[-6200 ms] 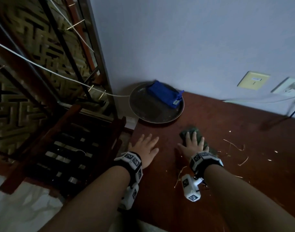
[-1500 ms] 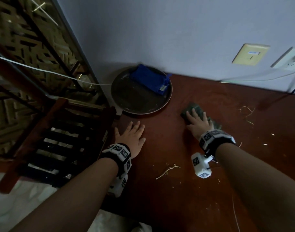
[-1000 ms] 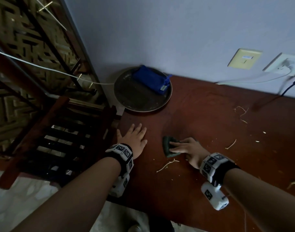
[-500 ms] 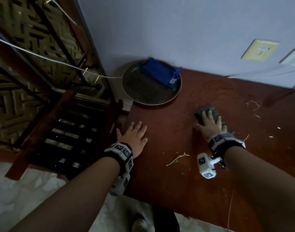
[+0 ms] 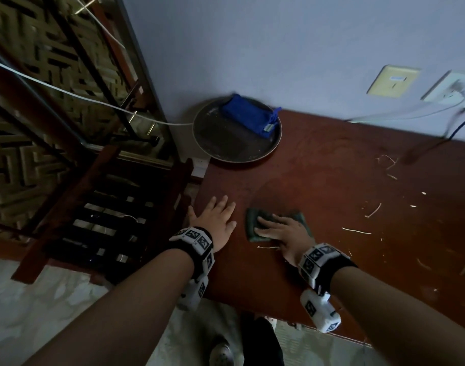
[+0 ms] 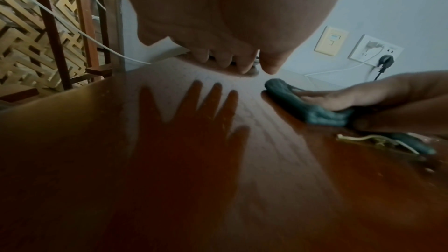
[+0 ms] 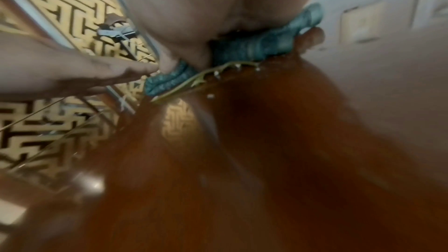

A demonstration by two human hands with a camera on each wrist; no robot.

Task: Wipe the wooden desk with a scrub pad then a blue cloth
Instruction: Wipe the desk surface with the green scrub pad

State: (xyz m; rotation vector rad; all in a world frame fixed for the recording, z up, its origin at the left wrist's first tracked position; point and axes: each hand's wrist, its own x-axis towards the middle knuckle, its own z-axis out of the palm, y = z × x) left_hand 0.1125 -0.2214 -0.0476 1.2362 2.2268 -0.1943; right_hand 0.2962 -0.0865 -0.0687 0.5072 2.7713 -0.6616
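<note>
Green scrub pad [image 5: 252,225] lies on the wooden desk [image 5: 332,180], half hidden under the right hand [image 5: 284,231], whose straight fingers press it. Left hand [image 5: 217,223] rests flat, fingers spread. Blue cloth [image 5: 248,114] sits in the round tray [image 5: 226,143]; the right-wrist view is blurred.

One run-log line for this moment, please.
phase: scrub-pad wipe | right hand: pressing scrub pad on desk | left hand: flat on desk | blue cloth: in tray

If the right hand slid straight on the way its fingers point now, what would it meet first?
The right hand lies flat on the scrub pad, fingers pointing leftward at the left hand, which rests flat on the desk. That hand would likely be met first, with only a narrow strip of bare wood between.
</note>
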